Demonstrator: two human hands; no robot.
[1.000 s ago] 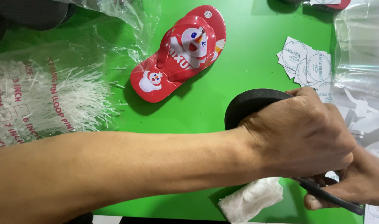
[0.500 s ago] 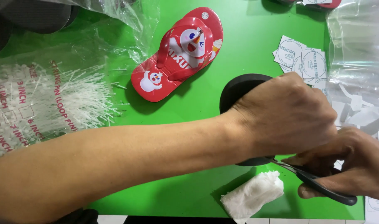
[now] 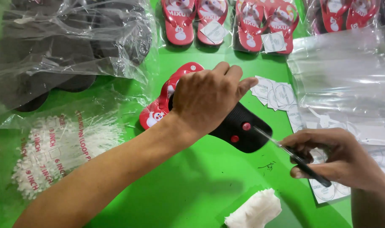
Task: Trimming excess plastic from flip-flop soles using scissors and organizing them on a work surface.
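Left hand [image 3: 209, 99] clamps down on a black-soled flip-flop [image 3: 243, 128], turned sole-up on the green table [image 3: 192, 177], partly over a red printed flip-flop [image 3: 158, 112]. Right hand [image 3: 336, 158] grips scissors [image 3: 293, 156], tip at the sole's red plug [image 3: 246, 126]. White wad [image 3: 253, 210] lies near.

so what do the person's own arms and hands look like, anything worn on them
Both are bare. The left hand and its long forearm show no sleeve, glove, ring or watch. The right hand is also ungloved, with a bare wrist and no jewellery visible.
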